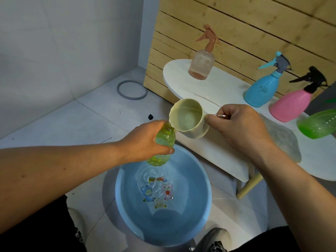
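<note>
White tabletop (227,88) on right, carrying peach spray bottle (201,64), blue spray bottle (260,91), pink spray bottle (291,104), green spray bottle (318,124). Blue basin (181,226) on floor, water inside, cartoon print on bottom. Left hand (145,140): fingers wrapped round uncapped green bottle (157,160), held just above basin. Right hand (241,124): fingers clamped on handle of cream cup (189,119), cup tilted, lip right at bottle mouth.

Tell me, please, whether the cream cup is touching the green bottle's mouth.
Cannot tell: head view shows the cup overlapping the bottle at its mouth; one angle hides any gap.
</note>
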A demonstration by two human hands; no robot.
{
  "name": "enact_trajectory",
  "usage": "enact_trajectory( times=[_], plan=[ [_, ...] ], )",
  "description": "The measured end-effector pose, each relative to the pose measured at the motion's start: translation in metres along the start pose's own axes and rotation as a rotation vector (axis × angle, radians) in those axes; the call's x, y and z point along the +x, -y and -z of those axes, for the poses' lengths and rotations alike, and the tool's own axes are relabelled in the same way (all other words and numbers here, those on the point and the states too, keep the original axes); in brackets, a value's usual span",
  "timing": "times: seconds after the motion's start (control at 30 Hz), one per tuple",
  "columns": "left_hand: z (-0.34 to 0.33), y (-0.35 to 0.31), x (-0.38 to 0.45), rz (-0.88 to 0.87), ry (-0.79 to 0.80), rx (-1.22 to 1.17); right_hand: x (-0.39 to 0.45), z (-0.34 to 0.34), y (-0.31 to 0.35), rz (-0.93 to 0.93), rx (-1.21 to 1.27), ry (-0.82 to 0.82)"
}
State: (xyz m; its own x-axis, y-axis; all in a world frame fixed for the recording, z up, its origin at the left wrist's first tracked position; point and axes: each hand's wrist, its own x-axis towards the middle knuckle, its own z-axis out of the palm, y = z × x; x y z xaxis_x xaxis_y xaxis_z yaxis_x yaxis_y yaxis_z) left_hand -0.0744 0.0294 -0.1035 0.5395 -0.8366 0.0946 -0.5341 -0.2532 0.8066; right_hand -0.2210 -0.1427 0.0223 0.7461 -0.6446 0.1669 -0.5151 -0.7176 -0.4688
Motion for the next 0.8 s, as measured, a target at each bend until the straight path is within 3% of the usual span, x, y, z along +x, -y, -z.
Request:
enact_trajectory(
  times=[0.8],
  plan=[
    [0.0004, -0.0031, -0.0015, -0.013, 0.015, -0.027, -0.0075, 0.0018, 0.0098, 0.058, -0.066, -0.046]
  ],
)
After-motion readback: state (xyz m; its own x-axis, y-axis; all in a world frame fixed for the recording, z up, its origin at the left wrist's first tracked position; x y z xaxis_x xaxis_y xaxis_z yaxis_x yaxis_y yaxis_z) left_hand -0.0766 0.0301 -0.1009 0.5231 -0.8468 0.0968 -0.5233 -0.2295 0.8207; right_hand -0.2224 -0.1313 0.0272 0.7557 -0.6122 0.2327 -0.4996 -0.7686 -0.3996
